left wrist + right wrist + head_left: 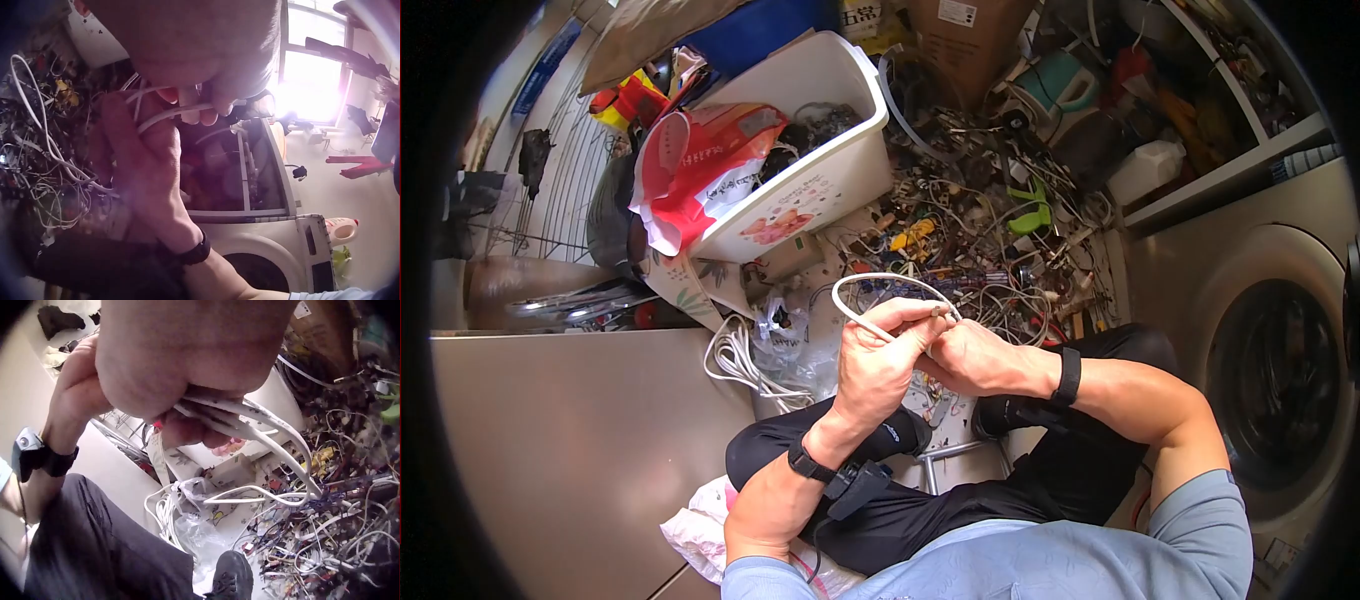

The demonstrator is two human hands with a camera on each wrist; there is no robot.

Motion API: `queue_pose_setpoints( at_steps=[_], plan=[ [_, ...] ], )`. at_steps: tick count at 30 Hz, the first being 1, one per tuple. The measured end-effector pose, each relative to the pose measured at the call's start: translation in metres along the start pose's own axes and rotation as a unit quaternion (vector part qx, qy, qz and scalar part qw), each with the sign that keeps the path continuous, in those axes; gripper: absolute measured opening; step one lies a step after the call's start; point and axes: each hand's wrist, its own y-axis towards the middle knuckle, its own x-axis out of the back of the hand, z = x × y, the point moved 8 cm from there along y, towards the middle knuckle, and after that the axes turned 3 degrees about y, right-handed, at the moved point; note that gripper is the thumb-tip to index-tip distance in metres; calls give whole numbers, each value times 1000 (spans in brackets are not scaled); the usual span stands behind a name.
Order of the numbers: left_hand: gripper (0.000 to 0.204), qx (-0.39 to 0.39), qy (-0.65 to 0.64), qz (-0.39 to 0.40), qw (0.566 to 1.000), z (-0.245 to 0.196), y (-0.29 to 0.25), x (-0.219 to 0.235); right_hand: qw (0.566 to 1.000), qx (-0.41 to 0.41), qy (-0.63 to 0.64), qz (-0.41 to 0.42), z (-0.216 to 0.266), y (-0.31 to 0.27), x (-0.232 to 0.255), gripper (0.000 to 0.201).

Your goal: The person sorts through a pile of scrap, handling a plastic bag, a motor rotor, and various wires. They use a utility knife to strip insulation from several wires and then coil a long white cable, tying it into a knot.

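Both hands meet over the person's lap, working on a white cable (878, 277). My left hand (874, 368) pinches it between thumb and fingers near its bend, fingertips close to the right hand. My right hand (978, 357) grips the cable in curled fingers, just right of the left. A loop of it arches above both hands in the head view. Seen from the right wrist, doubled strands of the cable (275, 445) run out of the right fist. Below and left of the hands lies a coil of white cable (732, 362), beside a clear plastic bag (786, 335).
A heap of tangled wires and small parts (970, 235) covers the floor ahead, with a green plastic piece (1030, 208) on it. A white bin (868, 150) holding a red bag (690, 165) stands ahead left. To the right is a washing machine (1200, 260).
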Motion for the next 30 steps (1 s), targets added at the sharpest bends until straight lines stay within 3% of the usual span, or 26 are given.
queue_pose_setpoints(
  at_steps=[3, 5, 6, 9, 10, 11, 13, 15, 17, 19, 21, 23, 30],
  plan=[
    [18, 18, -17, -12, 1000, 1, 1, 1, 999, 17, 37, 0, 7, 3, 3, 21],
    [26, 55, -28, -31, 998, 5, 5, 4, 991, -36, 129, 6, 10, 9, 10, 20],
    [29, 68, -35, -33, 997, 8, 8, 7, 976, -127, 163, 74, -1, 7, 2, 21],
    [37, 98, -49, -28, 994, 17, 21, 24, 882, -287, 359, 102, -11, 3, -4, 29],
    [37, 85, -59, -47, 994, 14, 23, 33, 878, -267, 389, 76, -14, 6, -1, 33],
    [37, 72, -68, -66, 993, 11, 25, 42, 846, -264, 460, 48, -13, 7, 1, 35],
    [38, 72, -93, -91, 989, 4, 28, 54, 841, -248, 480, 10, -14, 13, 10, 36],
    [37, 73, -111, -76, 988, -1, 29, 65, 874, -243, 421, 23, -24, 17, 18, 40],
    [36, 73, -107, -94, 987, -4, 30, 76, 879, -244, 411, 4, -31, 16, 29, 41],
    [36, 52, -114, -110, 986, -12, 32, 86, 904, -236, 353, -47, -40, 19, 46, 39],
    [34, 25, -107, -119, 987, -18, 32, 97, 925, -255, 279, -44, -52, 18, 61, 39],
    [33, -15, -109, -136, 985, -28, 33, 110, 947, -315, 63, -23, -46, 21, 90, 41],
    [34, -28, -184, -172, 967, -44, 36, 144, 955, -293, -29, -35, -70, 18, 111, 33]
  ],
)
